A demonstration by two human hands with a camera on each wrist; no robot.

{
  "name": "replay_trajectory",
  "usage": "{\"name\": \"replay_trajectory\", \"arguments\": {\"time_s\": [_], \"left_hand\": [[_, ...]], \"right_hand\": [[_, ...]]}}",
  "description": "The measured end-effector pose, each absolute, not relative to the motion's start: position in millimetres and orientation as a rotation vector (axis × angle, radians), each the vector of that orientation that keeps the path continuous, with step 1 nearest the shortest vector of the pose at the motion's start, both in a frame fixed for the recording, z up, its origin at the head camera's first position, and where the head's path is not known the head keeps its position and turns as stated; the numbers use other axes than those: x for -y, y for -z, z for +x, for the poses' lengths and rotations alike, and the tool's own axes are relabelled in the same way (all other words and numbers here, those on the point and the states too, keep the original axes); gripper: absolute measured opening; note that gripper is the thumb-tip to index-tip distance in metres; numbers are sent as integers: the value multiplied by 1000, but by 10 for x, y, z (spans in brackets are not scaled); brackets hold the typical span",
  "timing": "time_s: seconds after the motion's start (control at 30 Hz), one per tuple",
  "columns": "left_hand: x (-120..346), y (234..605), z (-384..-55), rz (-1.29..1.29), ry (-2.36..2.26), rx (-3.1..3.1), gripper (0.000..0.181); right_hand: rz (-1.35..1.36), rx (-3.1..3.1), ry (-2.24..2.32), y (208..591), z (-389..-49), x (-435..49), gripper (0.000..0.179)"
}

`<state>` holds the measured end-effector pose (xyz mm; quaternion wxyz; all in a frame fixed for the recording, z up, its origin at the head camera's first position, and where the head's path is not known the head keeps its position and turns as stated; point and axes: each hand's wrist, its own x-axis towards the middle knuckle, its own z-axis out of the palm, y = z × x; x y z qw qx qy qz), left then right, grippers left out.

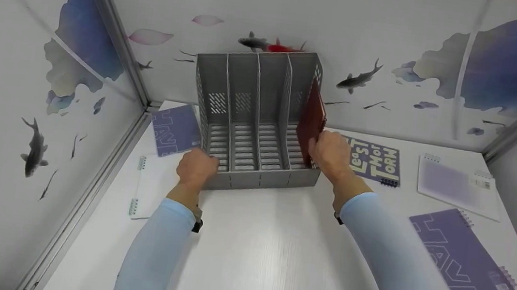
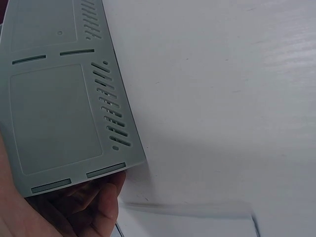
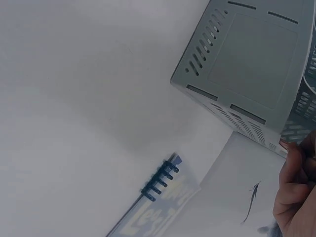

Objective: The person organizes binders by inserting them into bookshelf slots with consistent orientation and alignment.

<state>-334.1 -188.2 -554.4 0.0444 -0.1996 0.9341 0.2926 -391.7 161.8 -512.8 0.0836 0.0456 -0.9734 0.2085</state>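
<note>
A grey four-slot file organizer [image 1: 262, 178] stands against the back of the table with its slots facing me. My left hand [image 1: 196, 167] grips its left side at the low front corner. In the left wrist view the fingers [image 2: 106, 205] curl around the side of the organizer's front panel [image 2: 57, 118]. A dark red notebook [image 1: 309, 117] stands upright in the rightmost slot, against the right wall. My right hand [image 1: 332, 156] holds the organizer's right side wall beside this notebook. Curled fingers [image 3: 294, 182] show at that wall's edge in the right wrist view.
Left of the organizer lie a purple notebook [image 1: 176, 131] and a white ring-bound one [image 1: 151, 191]. On the right are a lettered notebook [image 1: 376, 161], a pale translucent-covered notebook [image 1: 453, 184] and another purple notebook [image 1: 462, 260]. Printed panels [image 1: 373, 31] enclose the table.
</note>
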Motion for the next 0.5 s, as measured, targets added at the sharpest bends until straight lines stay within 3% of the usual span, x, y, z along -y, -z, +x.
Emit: {"name": "replay_trajectory", "arguments": {"time_s": [0.5], "left_hand": [[1874, 5545, -3346, -638, -889, -2847, 35]], "right_hand": [[73, 2951, -600, 5100, -4070, -1543, 36]]}}
